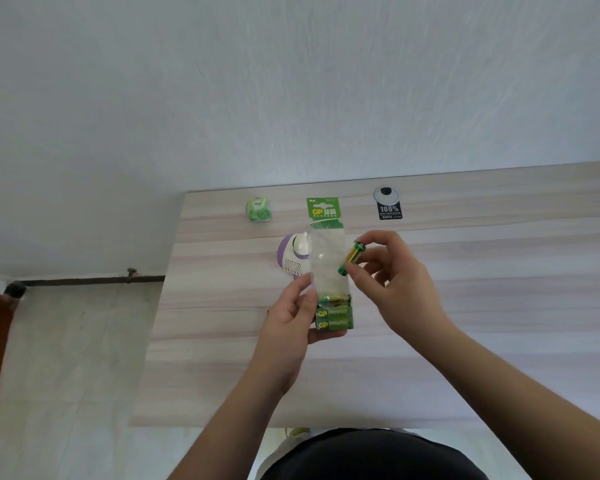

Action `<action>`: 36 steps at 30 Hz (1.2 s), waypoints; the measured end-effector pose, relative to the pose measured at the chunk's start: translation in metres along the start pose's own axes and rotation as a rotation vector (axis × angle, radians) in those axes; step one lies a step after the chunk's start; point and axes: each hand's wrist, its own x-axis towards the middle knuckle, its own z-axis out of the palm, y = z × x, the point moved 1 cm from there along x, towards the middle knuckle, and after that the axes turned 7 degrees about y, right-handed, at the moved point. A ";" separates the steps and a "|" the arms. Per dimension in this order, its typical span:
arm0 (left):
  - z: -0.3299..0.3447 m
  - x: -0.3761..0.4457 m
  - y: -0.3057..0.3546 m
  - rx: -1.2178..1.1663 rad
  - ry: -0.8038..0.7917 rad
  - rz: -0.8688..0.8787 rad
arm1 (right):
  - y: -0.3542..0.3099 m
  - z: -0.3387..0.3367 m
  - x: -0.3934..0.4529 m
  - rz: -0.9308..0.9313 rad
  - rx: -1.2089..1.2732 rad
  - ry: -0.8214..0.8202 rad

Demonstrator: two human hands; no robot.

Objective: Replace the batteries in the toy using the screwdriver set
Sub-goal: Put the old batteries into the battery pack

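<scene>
Your left hand grips the battery pack upright by its lower end above the table, while your right hand pinches a single battery between thumb and fingers, tilted just beside the pack's clear sleeve, with the purple-and-white toy behind it.

"GP" on the battery pack; "100%" on the black tag.

L hand holds pack above table, R hand just right of it w/ battery beside pack, toy behind L hand, cube far left-behind, card behind R hand
</scene>
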 end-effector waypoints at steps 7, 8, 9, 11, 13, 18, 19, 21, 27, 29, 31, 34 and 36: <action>0.000 0.002 -0.002 0.034 -0.021 0.047 | 0.007 0.010 0.005 -0.029 -0.192 -0.198; 0.000 0.003 -0.003 0.045 -0.024 0.049 | 0.008 0.011 0.006 -0.037 -0.213 -0.233; 0.000 0.004 -0.003 0.056 -0.027 0.050 | 0.008 0.011 0.007 -0.050 -0.233 -0.257; -0.001 0.005 -0.004 0.066 -0.027 0.050 | 0.009 0.010 0.010 -0.079 -0.261 -0.285; -0.001 0.007 -0.004 0.059 -0.017 0.047 | 0.010 0.008 0.015 -0.114 -0.290 -0.311; 0.000 0.011 -0.005 0.023 0.002 0.037 | 0.016 0.007 0.020 -0.194 -0.358 -0.348; 0.000 0.011 -0.005 0.015 0.010 0.031 | 0.017 0.007 0.020 -0.193 -0.373 -0.331; 0.000 0.012 -0.005 0.008 0.027 0.014 | 0.019 0.005 0.021 -0.192 -0.406 -0.294; 0.002 0.015 -0.006 -0.011 0.044 -0.002 | 0.019 0.004 0.021 -0.253 -0.426 -0.300; 0.003 0.016 -0.005 -0.016 0.041 0.000 | 0.021 0.004 0.022 -0.266 -0.439 -0.309; 0.004 0.016 -0.004 -0.017 0.036 0.004 | 0.021 0.004 0.022 -0.292 -0.464 -0.318; 0.005 0.017 -0.004 -0.026 0.040 -0.008 | 0.021 0.004 0.022 -0.326 -0.480 -0.329; 0.007 0.018 -0.005 -0.037 0.046 -0.021 | 0.020 0.003 0.022 -0.341 -0.492 -0.358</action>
